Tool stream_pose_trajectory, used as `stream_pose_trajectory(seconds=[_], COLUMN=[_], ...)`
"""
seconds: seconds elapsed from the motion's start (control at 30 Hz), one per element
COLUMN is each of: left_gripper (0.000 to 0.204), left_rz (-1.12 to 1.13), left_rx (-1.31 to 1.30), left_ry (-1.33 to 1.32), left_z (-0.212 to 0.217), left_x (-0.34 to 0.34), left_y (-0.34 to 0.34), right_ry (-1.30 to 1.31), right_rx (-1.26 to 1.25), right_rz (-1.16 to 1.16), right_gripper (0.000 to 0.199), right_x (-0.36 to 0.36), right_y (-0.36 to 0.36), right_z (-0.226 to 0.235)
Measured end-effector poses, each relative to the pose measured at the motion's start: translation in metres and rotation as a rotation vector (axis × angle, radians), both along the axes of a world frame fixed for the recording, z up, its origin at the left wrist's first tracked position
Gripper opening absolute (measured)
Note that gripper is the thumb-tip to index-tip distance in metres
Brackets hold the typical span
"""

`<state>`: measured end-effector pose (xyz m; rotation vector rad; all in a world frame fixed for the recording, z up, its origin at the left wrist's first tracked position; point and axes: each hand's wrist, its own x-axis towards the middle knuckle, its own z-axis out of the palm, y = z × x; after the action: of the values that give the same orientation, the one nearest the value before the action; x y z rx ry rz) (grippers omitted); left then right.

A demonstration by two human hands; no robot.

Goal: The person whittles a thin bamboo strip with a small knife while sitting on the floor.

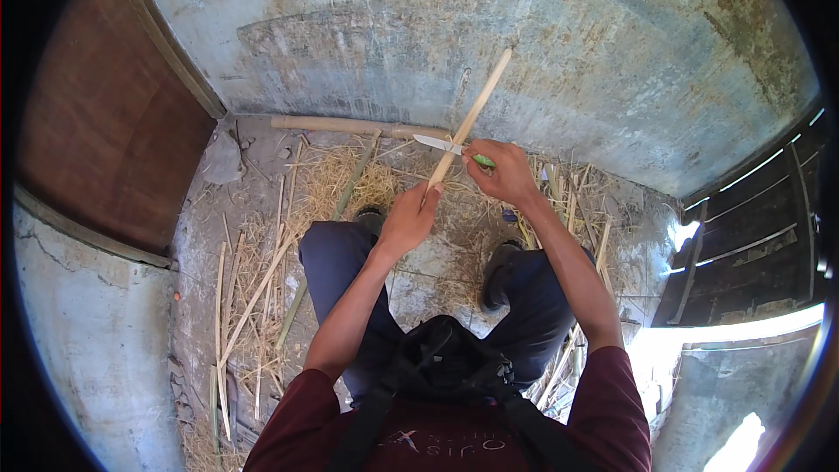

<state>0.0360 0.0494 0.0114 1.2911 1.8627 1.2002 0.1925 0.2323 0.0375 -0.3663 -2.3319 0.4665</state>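
Note:
My left hand point(411, 218) is closed around the lower end of a pale bamboo strip point(483, 98). The strip slants up and to the right, its far end in front of the wall. In my right hand point(505, 173) is a knife with a green handle point(482, 160), the fingers wrapped round it. Its blade point(434, 142) points left and lies across the strip, a little above my left hand. A small curl of shaving shows where blade and strip meet.
A bamboo pole point(336, 124) lies along the foot of the stained wall point(367, 44). Shavings point(350, 177) and long split strips point(253, 301) cover the floor on both sides of my legs. A brown door panel point(122, 114) stands left, dark slatted boards point(743, 236) right.

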Motion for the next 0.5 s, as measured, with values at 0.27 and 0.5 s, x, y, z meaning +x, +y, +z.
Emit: stream_pose_trajectory(seconds=[0.27, 0.5], left_gripper=[0.037, 0.037], left_rz=[0.000, -0.013], left_rx=[0.035, 0.054], left_ry=[-0.007, 0.005], left_z=[-0.004, -0.002], left_x=[-0.002, -0.002], left_y=[0.000, -0.002], right_ry=[0.030, -0.009], right_rx=[0.010, -0.044], right_rz=[0.003, -0.130], right_gripper=[0.010, 0.010], right_x=[-0.002, 0.008], right_y=[0.007, 0.028], right_z=[0.003, 0.013])
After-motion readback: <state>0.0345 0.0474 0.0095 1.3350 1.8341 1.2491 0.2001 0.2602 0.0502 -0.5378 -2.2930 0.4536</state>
